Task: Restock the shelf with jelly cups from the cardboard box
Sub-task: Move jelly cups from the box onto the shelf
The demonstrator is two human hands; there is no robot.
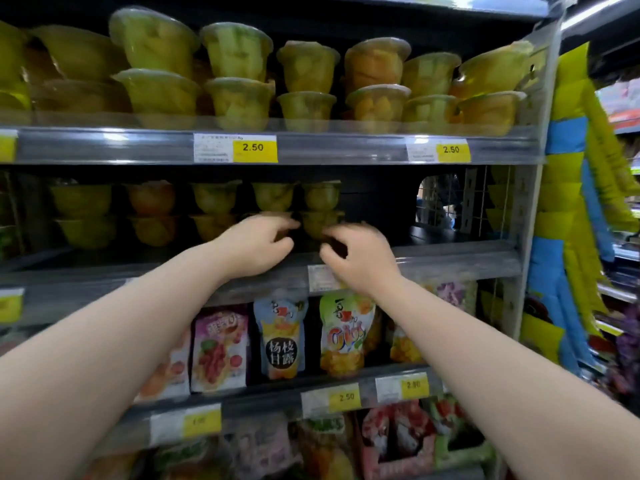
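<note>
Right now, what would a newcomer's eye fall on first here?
The left hand and right hand reach to the middle shelf, fingers curled beside stacked jelly cups. Above, top-shelf cups stand packed in stacks over yellow 2.50 price tags.

The left hand (256, 242) and right hand (358, 259), fingers curled, hover at the middle shelf (450, 261) edge, just before the rightmost stacked jelly cups (320, 209); blur obscures their grip.
</note>
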